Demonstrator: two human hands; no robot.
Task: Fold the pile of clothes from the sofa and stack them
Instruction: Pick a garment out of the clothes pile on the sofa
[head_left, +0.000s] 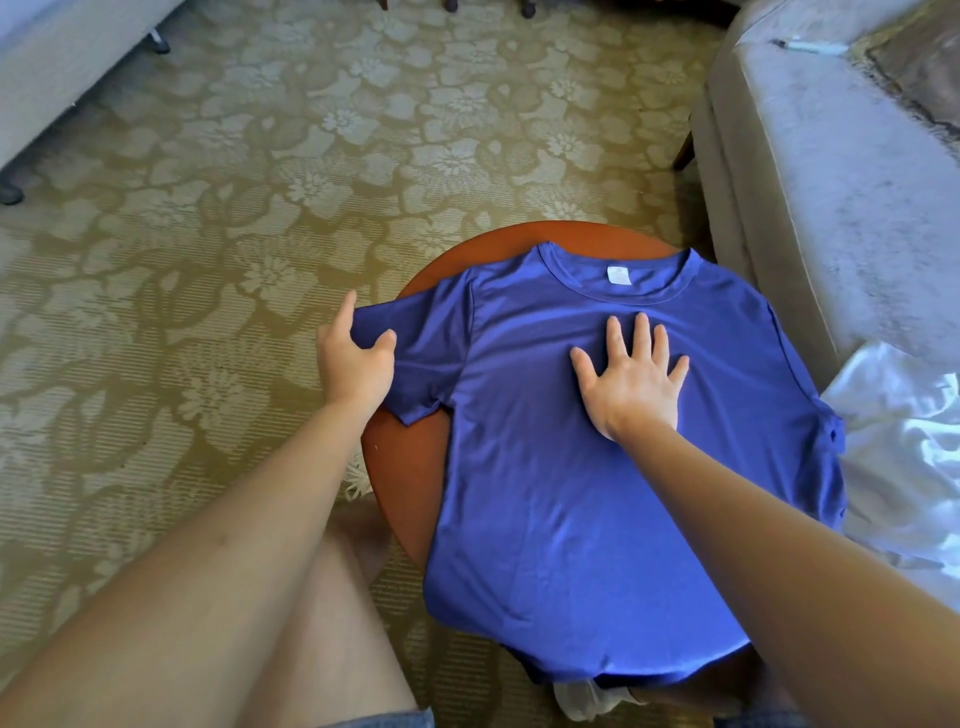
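blue short-sleeved T-shirt (597, 467) lies spread on the round red-brown wooden desk (410, 467), hem overhanging; left hand (356, 358) pinches one sleeve, right hand (631, 374) lies flat, fingers spread, on the chest, so if that press slips, the sleeve fold likely drags it off.

left: I see open carpet (182, 260) beside the counter (408, 467) | right: sofa (810, 208) and white cloth (904, 447) crowd its rim | far side: seemingly open floor

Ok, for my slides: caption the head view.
Left hand grips the sleeve of a blue T-shirt; right hand presses it flat on a round table.
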